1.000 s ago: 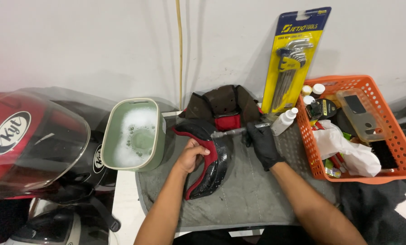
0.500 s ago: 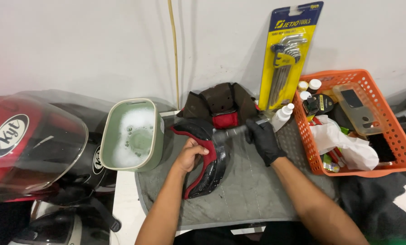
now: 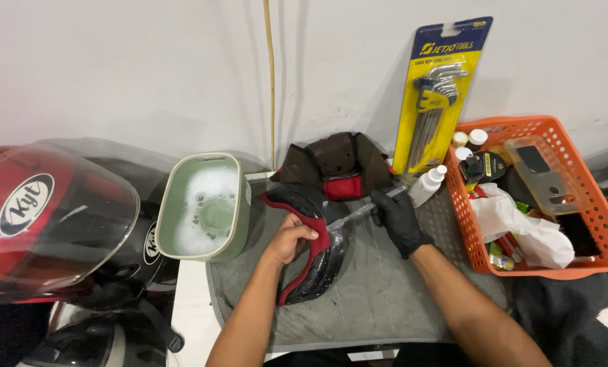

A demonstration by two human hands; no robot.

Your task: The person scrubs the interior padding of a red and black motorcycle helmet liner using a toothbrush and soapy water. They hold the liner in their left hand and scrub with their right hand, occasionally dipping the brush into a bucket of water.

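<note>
Scrubbing a black and red pad [image 3: 311, 251] in the middle of the grey mat [image 3: 379, 306]. Left hand [image 3: 289, 239], bare, pressing the pad down, fingers curled over its red edge. Right hand [image 3: 399, 219], gloved, shut around a brush [image 3: 358, 214] touching the pad. Soapy tub [image 3: 205, 207] at the mat's left edge. Probably mid-clean.

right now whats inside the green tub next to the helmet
The green tub holds white soapy foam with bubbles and cloudy water. A round shape shows faintly at the middle of the bottom; whatever else lies under the foam is covered.
</note>
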